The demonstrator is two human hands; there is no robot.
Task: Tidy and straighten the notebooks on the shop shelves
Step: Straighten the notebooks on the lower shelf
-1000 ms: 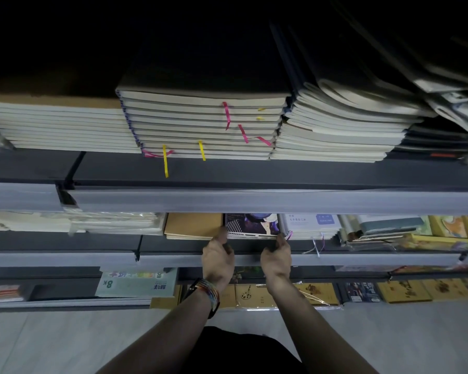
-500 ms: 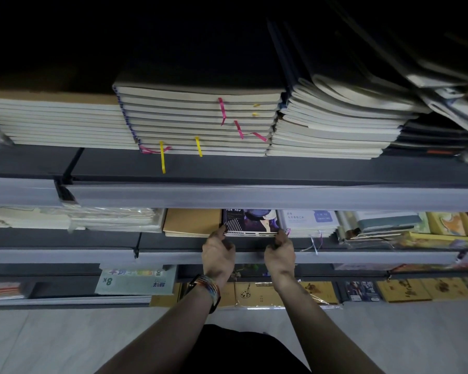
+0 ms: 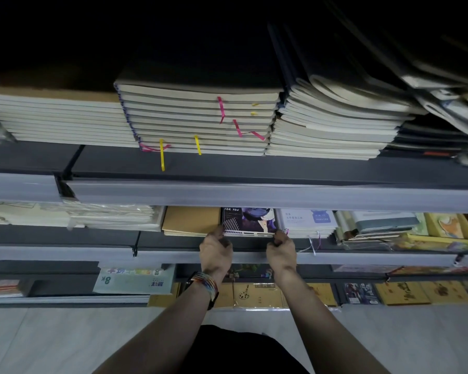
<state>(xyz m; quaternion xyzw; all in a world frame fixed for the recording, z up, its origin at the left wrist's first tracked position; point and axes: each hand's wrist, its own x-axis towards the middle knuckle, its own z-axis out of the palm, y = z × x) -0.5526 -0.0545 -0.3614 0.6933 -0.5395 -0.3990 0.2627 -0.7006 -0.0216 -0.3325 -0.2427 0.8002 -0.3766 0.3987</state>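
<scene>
Since a second ago, the purple notebook stack [image 3: 249, 221] has slid forward on the middle shelf [image 3: 173, 240], and I can now read "FOR YOU". My left hand [image 3: 215, 252] and right hand [image 3: 281, 251] pinch its front corners, fingers curled. The kraft stack [image 3: 191, 221] and white stack [image 3: 305, 220] flank it (just beside). The upper price rail [image 3: 254, 194] hides its rear.
</scene>
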